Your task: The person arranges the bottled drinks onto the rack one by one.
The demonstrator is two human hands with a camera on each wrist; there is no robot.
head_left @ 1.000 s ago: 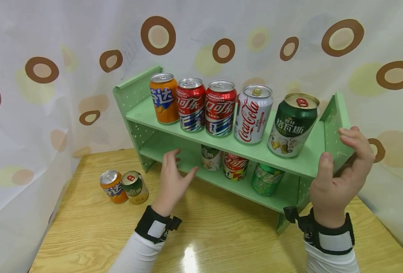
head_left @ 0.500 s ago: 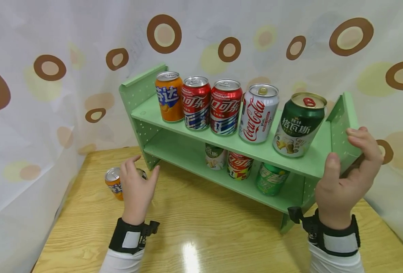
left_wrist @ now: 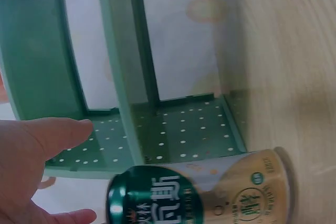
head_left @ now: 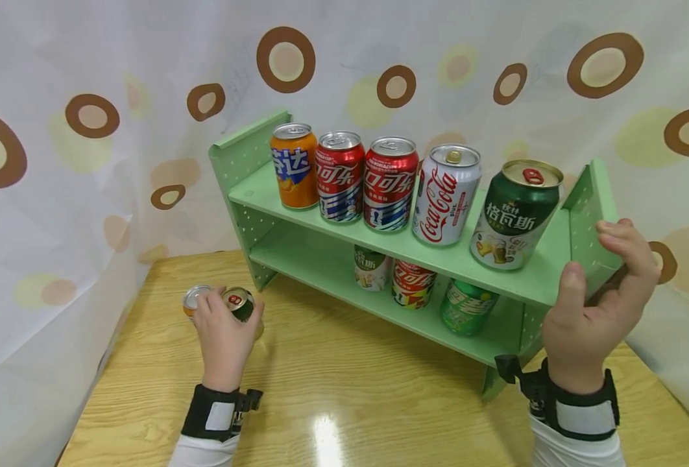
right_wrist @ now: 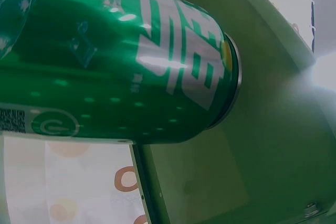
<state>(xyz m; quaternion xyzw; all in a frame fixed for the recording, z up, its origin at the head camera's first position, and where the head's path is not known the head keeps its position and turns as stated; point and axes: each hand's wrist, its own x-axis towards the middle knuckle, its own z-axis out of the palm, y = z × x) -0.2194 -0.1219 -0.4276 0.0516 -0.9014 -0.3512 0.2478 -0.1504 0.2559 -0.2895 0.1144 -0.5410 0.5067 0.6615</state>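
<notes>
My left hand (head_left: 226, 331) is at a green-and-gold kvass can (head_left: 241, 303) on the table, thumb to its right and fingers to its left. In the left wrist view, the thumb (left_wrist: 60, 135) and a fingertip are apart from this kvass can (left_wrist: 199, 192). An orange soda can (head_left: 195, 298) beside it is mostly hidden by the fingers. At the right end of a green two-tier shelf (head_left: 344, 224), my right hand (head_left: 601, 311) holds the end panel, fingers curled outside and thumb inside. The right wrist view shows a green can (right_wrist: 121, 61), but no fingers.
On the upper tier stand an orange can (head_left: 295, 172), two red cola cans (head_left: 390, 188), a white Coca-Cola can (head_left: 445, 198) and a green kvass can (head_left: 515, 220). The lower tier carries a kvass can (head_left: 370, 269), a red can (head_left: 412, 285) and a green can (head_left: 466, 308).
My left hand has moved left and down from in front of the shelf to the kvass can on the table. The right hand keeps its place at the shelf's end.
</notes>
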